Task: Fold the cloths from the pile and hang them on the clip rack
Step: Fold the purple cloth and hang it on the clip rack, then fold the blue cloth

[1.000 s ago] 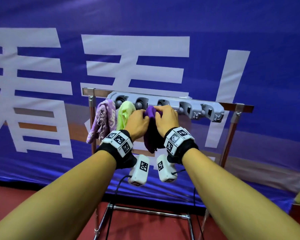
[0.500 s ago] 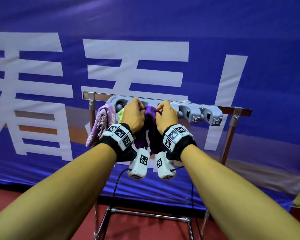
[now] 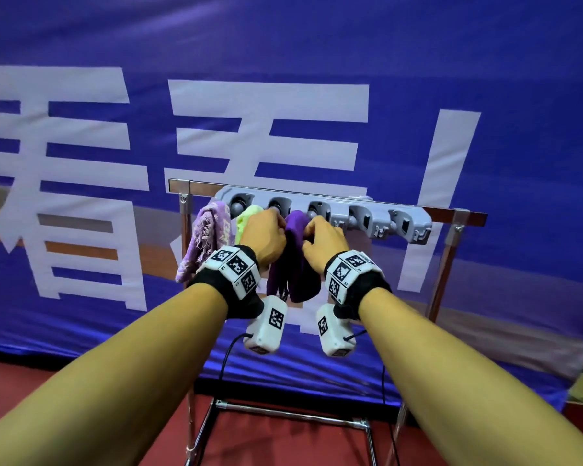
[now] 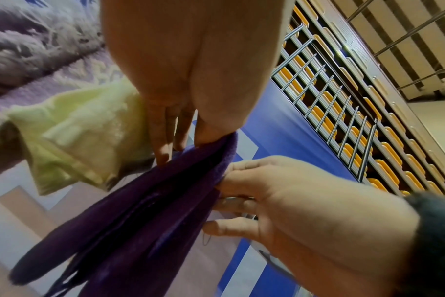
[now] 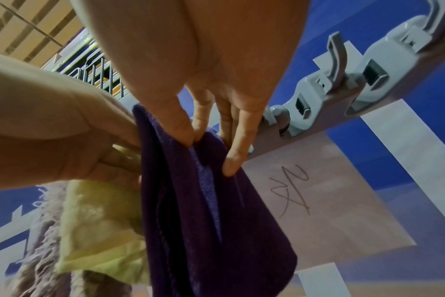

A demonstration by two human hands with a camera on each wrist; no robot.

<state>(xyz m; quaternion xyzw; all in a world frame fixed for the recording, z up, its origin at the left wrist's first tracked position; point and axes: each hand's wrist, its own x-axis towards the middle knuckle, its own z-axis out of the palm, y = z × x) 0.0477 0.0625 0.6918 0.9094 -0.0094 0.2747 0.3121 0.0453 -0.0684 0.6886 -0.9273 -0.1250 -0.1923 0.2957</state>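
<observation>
Hands, left [image 3: 262,234] & right [image 3: 324,243], pinch purple cloth's [image 3: 295,260] top edge at clip rack [image 3: 377,219]; rightward clips bare.

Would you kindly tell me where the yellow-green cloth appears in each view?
Head: yellow-green cloth hangs just left of the left hand.
Left wrist: left of centre.
Right wrist: lower left.
Shared landmark: the dark purple cloth beside it.

Three cloths hang along the left part of the clip rack [image 3: 323,213].
The fringed cloth [image 3: 206,240] is leftmost, the terry cloth [image 3: 244,218] beside it, the folded cloth [image 3: 295,257] next, between left hand [image 3: 263,237] and right hand [image 3: 325,243]; a banner [image 3: 418,62] stands behind.
</observation>
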